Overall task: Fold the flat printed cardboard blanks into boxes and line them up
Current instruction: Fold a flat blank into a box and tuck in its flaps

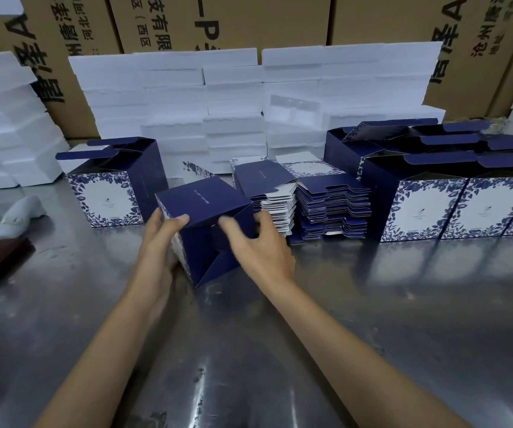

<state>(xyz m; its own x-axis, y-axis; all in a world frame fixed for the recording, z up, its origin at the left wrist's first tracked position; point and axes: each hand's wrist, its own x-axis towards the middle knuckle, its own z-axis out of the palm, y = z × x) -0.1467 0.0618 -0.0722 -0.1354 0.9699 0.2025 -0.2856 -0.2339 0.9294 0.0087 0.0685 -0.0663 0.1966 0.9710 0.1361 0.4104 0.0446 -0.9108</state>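
We fold a box on a steel table, finished boxes lined up right.
The half-folded navy box sits beside the flat blanks; our left hand grips its side, our right hand presses its flaps with curled fingers.

Half-folded box is showing navy panels with a blue-on-white leaf print along its left edge. Left of it, the upright box is showing a navy side and a white front framed in blue foliage; right of it, the row of boxes is showing the same. Blank stack just behind-right is showing navy and white layers. Behind: white foam blocks, brown cartons with black lettering. Table is reflecting silver-grey.
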